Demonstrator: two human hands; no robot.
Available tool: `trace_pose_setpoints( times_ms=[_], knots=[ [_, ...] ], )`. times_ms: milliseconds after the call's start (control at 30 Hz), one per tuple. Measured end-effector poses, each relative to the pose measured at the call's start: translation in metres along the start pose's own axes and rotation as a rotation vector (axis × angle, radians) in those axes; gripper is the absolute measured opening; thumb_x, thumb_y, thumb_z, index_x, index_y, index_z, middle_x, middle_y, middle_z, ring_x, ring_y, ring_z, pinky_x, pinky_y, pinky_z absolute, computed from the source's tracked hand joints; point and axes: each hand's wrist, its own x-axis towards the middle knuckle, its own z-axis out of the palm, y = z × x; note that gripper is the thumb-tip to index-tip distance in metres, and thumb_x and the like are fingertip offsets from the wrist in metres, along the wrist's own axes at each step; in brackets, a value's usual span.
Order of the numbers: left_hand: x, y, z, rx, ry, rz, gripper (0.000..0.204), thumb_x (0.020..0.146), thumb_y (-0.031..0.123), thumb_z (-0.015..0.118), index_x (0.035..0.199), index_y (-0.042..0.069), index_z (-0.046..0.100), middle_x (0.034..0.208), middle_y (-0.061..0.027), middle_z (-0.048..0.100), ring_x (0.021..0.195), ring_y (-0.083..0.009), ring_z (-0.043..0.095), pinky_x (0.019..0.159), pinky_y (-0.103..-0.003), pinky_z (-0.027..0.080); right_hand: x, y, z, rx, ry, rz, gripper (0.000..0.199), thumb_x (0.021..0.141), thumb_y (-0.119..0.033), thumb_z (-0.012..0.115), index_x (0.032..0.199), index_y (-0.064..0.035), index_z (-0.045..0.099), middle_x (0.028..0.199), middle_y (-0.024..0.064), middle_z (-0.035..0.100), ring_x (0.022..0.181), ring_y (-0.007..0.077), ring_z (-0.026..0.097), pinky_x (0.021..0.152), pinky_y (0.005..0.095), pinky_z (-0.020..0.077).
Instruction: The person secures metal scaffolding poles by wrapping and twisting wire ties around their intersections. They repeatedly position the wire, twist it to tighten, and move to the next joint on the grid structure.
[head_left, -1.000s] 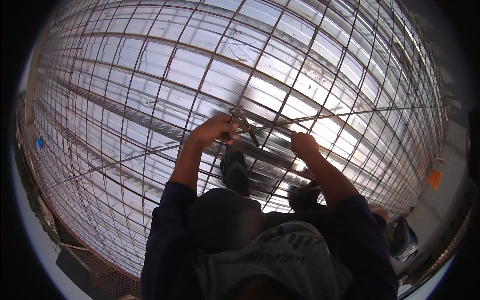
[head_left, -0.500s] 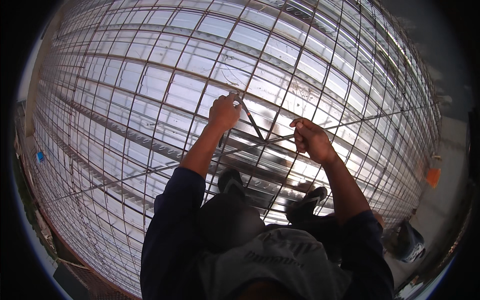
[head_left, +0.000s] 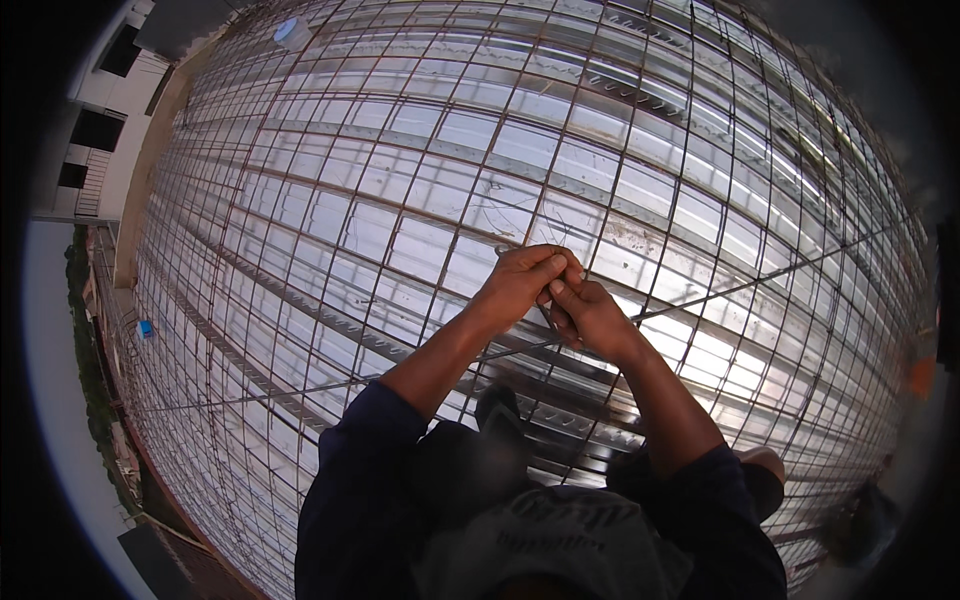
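Note:
My left hand [head_left: 528, 280] and my right hand [head_left: 592, 318] meet in front of me, just above a grid of rusty steel bars [head_left: 447, 262]. Closed fingers of the left hand hold dark-handled pincers [head_left: 501, 250]; only their grey end and a bit of handle show, the rest being covered by the hands. The right hand is closed too, thumb pressed to its fingers against the left fingertips. What it pinches is hidden. Several thin loose wires [head_left: 512, 208] show just beyond the hands. A long diagonal bar [head_left: 690, 303] runs across the grid behind the right hand.
Shiny ribbed metal decking [head_left: 420, 185] lies under the grid. My dark shoe [head_left: 498, 412] stands on it below the hands. A pale blue container [head_left: 292, 34] sits far left, a small blue object [head_left: 145, 328] at the left edge. Beyond is a white building [head_left: 110, 130]; an orange object [head_left: 921, 378] is far right.
My hands, apart before, have come together. The right hand moved left to the left hand, and the pincers' handles are now mostly hidden. The view has shifted, showing the building at left.

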Motion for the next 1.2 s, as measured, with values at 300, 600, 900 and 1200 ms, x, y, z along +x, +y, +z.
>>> trace_pose_setpoints(
  times_ms=[300, 600, 900, 1200],
  knots=[
    [0.039, 0.11, 0.039, 0.18, 0.0, -0.103, 0.027, 0.099, 0.022, 0.043, 0.103, -0.001, 0.056, 0.066, 0.0012, 0.044, 0.058, -0.008, 0.044, 0.056, -0.027, 0.046, -0.039, -0.079, -0.055, -0.202, 0.461, -0.573, 0.051, 0.09, -0.029, 0.06, 0.134, -0.0068, 0.044, 0.111, 0.0152, 0.06, 0.094, 0.0252, 0.064, 0.081, 0.0354, 0.0482],
    [0.071, 0.104, 0.105, 0.348, -0.248, -0.212, 0.032, 0.094, 0.03, 0.048, 0.1, -0.001, 0.058, 0.06, 0.0037, 0.037, 0.046, -0.0052, 0.033, 0.043, -0.022, 0.03, -0.072, -0.085, -0.133, -0.081, 0.514, -0.652, 0.057, 0.094, -0.022, 0.054, 0.143, -0.0082, 0.03, 0.116, 0.0118, 0.061, 0.1, 0.0194, 0.06, 0.086, 0.0324, 0.0455],
    [0.079, 0.089, 0.115, 0.239, -0.229, -0.163, 0.029, 0.096, 0.028, 0.047, 0.097, 0.001, 0.056, 0.066, 0.0017, 0.044, 0.053, -0.0065, 0.039, 0.047, -0.024, 0.035, -0.067, -0.071, -0.136, 0.015, 0.497, -0.613, 0.033, 0.091, -0.022, 0.061, 0.116, 0.0, 0.061, 0.097, 0.01, 0.068, 0.088, 0.0149, 0.063, 0.082, 0.028, 0.0476],
    [0.08, 0.079, 0.116, -0.152, -0.311, -0.191, 0.029, 0.098, 0.033, 0.047, 0.096, 0.004, 0.052, 0.067, 0.0024, 0.044, 0.051, -0.0053, 0.039, 0.044, -0.022, 0.033, -0.06, -0.065, -0.117, 0.27, 0.373, -0.858, 0.039, 0.095, -0.015, 0.052, 0.132, -0.0016, 0.048, 0.119, 0.0123, 0.06, 0.089, 0.013, 0.056, 0.079, 0.0281, 0.0476]
  ],
)
